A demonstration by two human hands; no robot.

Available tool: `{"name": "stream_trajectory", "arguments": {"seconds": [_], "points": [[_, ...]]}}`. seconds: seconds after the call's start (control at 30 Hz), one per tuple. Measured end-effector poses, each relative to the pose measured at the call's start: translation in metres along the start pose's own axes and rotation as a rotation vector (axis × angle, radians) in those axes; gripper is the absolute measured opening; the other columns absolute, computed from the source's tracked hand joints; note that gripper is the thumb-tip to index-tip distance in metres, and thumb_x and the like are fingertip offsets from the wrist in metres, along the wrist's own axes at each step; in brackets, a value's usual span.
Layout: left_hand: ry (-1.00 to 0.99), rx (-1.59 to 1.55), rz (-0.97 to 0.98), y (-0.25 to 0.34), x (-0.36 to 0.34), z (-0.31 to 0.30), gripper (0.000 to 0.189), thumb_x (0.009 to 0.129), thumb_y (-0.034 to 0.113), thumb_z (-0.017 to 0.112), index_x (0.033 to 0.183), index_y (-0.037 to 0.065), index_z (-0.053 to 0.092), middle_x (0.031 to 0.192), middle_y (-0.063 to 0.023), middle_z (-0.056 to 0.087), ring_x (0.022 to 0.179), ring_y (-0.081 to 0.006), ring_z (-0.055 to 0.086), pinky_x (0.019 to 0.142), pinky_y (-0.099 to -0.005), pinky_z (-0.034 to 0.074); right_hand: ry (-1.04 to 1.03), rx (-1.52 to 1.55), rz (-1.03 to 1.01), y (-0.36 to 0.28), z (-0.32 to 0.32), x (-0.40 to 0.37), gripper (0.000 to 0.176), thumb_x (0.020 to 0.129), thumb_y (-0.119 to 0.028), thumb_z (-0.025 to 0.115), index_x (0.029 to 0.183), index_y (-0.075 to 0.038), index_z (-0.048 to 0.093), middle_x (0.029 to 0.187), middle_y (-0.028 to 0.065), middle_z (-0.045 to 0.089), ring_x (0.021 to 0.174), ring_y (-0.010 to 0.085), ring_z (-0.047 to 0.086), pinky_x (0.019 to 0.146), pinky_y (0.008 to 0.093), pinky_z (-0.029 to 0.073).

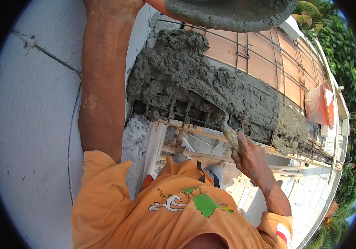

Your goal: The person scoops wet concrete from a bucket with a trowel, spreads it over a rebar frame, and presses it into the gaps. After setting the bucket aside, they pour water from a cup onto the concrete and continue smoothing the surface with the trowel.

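Note:
My left hand is raised at the top edge, gripping the rim of a round pan smeared with wet grey concrete; most of the hand is cut off by the frame. My right hand is closed on the handle of a trowel. The trowel's blade runs up and left into a heap of wet concrete. The heap lies over steel rebar and reddish plywood formwork. Bars and timber show under the heap's lower edge.
A white block wall fills the left side beside my raised arm. An orange bucket sits on the formwork at the right. Wooden props and white blocks lie below the slab edge. Palm trees stand beyond.

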State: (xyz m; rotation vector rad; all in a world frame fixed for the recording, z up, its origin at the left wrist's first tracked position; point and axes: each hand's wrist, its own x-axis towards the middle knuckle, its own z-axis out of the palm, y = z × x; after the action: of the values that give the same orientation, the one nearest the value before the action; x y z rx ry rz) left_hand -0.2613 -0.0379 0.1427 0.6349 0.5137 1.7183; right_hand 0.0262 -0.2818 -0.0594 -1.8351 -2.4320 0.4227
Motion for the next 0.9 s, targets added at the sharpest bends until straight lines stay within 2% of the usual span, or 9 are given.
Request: {"name": "stream_trajectory", "arguments": {"seconds": [0.07,0.23,0.3,0.43,0.5,0.6,0.67,0.73,0.9], "points": [[-0.511,0.019,0.407,-0.029,0.007,-0.028,0.027,0.090,0.006,0.060,0.115,-0.006,0.057,0.106,-0.0184,0.065,0.097,-0.0280,0.064,0.090,-0.0400,0.052,-0.045,-0.102,0.033,-0.012,0.005,-0.016,0.062,0.083,-0.020,0.069,0.134,0.004,0.043,0.085,0.0167,0.060,0.060,0.0355,0.064,0.050,0.0466,0.051],[-0.498,0.031,0.415,-0.032,0.012,-0.032,0.028,0.090,0.006,0.060,0.116,-0.005,0.058,0.107,-0.0175,0.065,0.098,-0.0275,0.064,0.089,-0.0390,0.052,-0.021,0.038,0.009,-0.009,-0.013,-0.011,0.062,0.083,-0.020,0.069,0.135,0.004,0.043,0.085,0.0159,0.059,0.058,0.0345,0.063,0.049,0.0458,0.050],[-0.507,0.045,0.430,-0.032,0.011,-0.030,0.030,0.090,0.007,0.060,0.118,-0.005,0.058,0.108,-0.0174,0.065,0.098,-0.0275,0.064,0.090,-0.0387,0.051,0.149,-0.021,0.055,-0.011,-0.014,0.007,0.060,0.083,-0.018,0.068,0.134,0.004,0.044,0.083,0.0152,0.059,0.057,0.0329,0.063,0.048,0.0447,0.049],[-0.494,0.043,0.460,-0.032,-0.001,-0.024,0.036,0.089,0.006,0.060,0.123,-0.007,0.056,0.113,-0.0178,0.065,0.101,-0.0270,0.063,0.092,-0.0378,0.050,-0.007,-0.160,-0.042,-0.016,0.013,0.013,0.058,0.084,-0.017,0.067,0.133,0.005,0.045,0.081,0.0153,0.058,0.058,0.0321,0.062,0.049,0.0437,0.049],[-0.458,0.053,0.509,-0.029,0.002,-0.027,0.038,0.089,0.006,0.061,0.124,-0.007,0.056,0.114,-0.0178,0.064,0.102,-0.0266,0.063,0.093,-0.0375,0.050,-0.025,-0.117,-0.062,-0.012,-0.008,0.012,0.059,0.084,-0.017,0.067,0.133,0.005,0.045,0.083,0.0163,0.059,0.060,0.0334,0.063,0.050,0.0442,0.050],[-0.354,0.114,0.552,-0.025,0.002,-0.020,0.038,0.089,0.004,0.060,0.125,-0.008,0.055,0.114,-0.0172,0.064,0.103,-0.0249,0.063,0.093,-0.0364,0.050,0.132,-0.037,0.027,0.006,-0.029,0.035,0.057,0.083,-0.016,0.067,0.132,0.004,0.045,0.087,0.0208,0.063,0.066,0.0377,0.066,0.055,0.0470,0.052],[-0.349,0.102,0.563,-0.023,0.000,-0.017,0.038,0.089,0.003,0.061,0.125,-0.008,0.055,0.114,-0.0170,0.064,0.102,-0.0246,0.063,0.092,-0.0361,0.050,0.255,0.062,0.066,0.023,-0.040,0.081,0.050,0.084,-0.016,0.065,0.126,0.006,0.049,0.084,0.0256,0.065,0.070,0.0430,0.066,0.061,0.0498,0.052],[-0.335,0.081,0.572,-0.021,0.003,-0.018,0.038,0.089,0.003,0.061,0.125,-0.008,0.055,0.114,-0.0167,0.064,0.102,-0.0244,0.063,0.092,-0.0358,0.050,0.216,0.108,0.219,0.040,-0.042,0.134,0.040,0.086,-0.019,0.062,0.114,0.008,0.054,0.081,0.0290,0.066,0.075,0.0467,0.065,0.065,0.0520,0.052],[-0.240,0.105,0.507,-0.015,0.008,-0.016,0.040,0.089,0.002,0.061,0.127,-0.009,0.054,0.116,-0.0167,0.064,0.103,-0.0236,0.063,0.092,-0.0346,0.050,0.144,0.117,0.180,0.024,-0.010,0.190,0.036,0.088,-0.023,0.060,0.101,0.010,0.055,0.077,0.0301,0.065,0.076,0.0484,0.065,0.067,0.0538,0.052]]}}
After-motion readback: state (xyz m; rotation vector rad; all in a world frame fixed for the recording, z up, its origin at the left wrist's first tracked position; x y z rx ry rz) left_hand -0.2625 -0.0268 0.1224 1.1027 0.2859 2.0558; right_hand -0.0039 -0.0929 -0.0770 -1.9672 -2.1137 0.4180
